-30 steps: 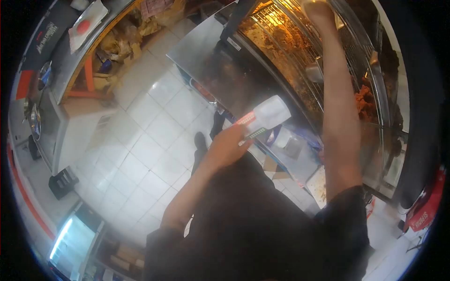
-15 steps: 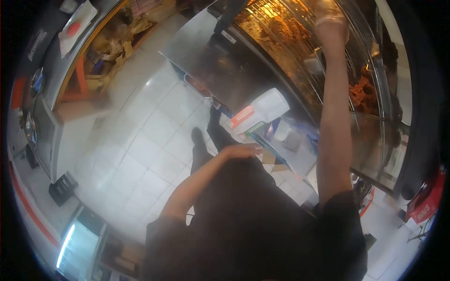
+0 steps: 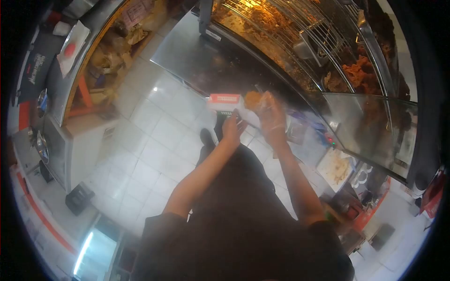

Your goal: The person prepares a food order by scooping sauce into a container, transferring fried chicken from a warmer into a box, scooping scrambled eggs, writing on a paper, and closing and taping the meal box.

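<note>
My left hand holds a white and red paper food box from its near side, in front of the dark metal counter. Its fingers lie against the box's lower side. Close by on the right, my right hand is closed on a piece of fried chicken at the box's right end. A thin clear plastic glove seems to cover that hand. Some of its fingers are hidden behind the chicken, and blur leaves the inside of the box unclear.
A lit warming cabinet with wire racks stands at upper right. Fried chicken and a metal scoop rest inside. A crumb-stained tray lies at right. Tiled floor stretches left toward a shelf of packaging.
My right hand has come down out of the warming cabinet, bringing a piece of fried chicken to the box. My left hand has taken hold of the box, which has shifted left.
</note>
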Motion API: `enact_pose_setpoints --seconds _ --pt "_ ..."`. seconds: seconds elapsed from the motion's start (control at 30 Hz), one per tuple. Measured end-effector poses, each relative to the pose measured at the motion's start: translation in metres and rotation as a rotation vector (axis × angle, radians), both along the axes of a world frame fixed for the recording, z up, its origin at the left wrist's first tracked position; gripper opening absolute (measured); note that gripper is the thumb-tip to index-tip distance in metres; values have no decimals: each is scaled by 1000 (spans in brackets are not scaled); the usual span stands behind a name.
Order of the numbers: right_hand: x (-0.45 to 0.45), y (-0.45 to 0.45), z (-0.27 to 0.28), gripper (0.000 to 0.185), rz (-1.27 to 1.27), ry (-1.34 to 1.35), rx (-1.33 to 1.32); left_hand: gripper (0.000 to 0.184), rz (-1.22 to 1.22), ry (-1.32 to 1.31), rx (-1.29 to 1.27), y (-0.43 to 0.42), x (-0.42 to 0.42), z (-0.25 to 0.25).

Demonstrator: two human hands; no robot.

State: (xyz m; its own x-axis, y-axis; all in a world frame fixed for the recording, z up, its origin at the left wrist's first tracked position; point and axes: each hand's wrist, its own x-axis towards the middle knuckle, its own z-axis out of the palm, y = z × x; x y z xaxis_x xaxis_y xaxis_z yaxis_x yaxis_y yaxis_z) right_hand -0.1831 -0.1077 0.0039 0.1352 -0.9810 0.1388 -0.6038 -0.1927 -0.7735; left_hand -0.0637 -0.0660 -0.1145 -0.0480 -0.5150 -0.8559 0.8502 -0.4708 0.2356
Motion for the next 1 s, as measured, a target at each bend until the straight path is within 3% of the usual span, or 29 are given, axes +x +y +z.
enact_pose_setpoints --seconds 0.13,0.23,0.3,0.37,0.4,0.47,0.5,0.57,0.67,0.73,0.77,0.83,0.97,1.0 --pt "9 -13 -5 49 20 153 -156 38 57 -120 -90 2 13 -17" --pt "5 -23 0 43 27 186 -214 31 -16 -374 -79 -8 21 1" --pt "8 -24 7 36 16 166 -213 30 26 -412 -161 -15 25 21" --pt "12 -22 -1 30 2 -1 53 29 66 -447 -246 -20 29 25" --pt "14 -27 -4 24 132 53 -231 31 12 -490 -301 -21 32 17" --pt "14 -23 -41 25 131 71 -176 35 -211 -601 -393 -26 45 -1" --pt "15 -23 -48 25 127 85 -117 35 -207 -599 -396 -28 51 -1" --pt "13 -31 -57 27 123 91 -148 35 -401 -734 -448 -30 62 -7" --pt "13 -33 -63 30 146 254 -351 37 -435 -701 -454 -37 75 -16" --pt "12 -35 -63 26 107 16 -43 36 -435 -704 -490 -41 80 -10" --pt "9 -36 -66 26 106 14 -49 36 -435 -708 -496 -45 82 -6" --pt "4 -34 -74 11 202 251 -124 36 -492 -680 -454 -48 85 1" --pt "8 -18 -28 22 95 184 59 40 -684 -679 -426 -48 97 3" --pt "10 -9 -14 23 -6 -51 132 42 -502 -692 -435 -42 97 13"
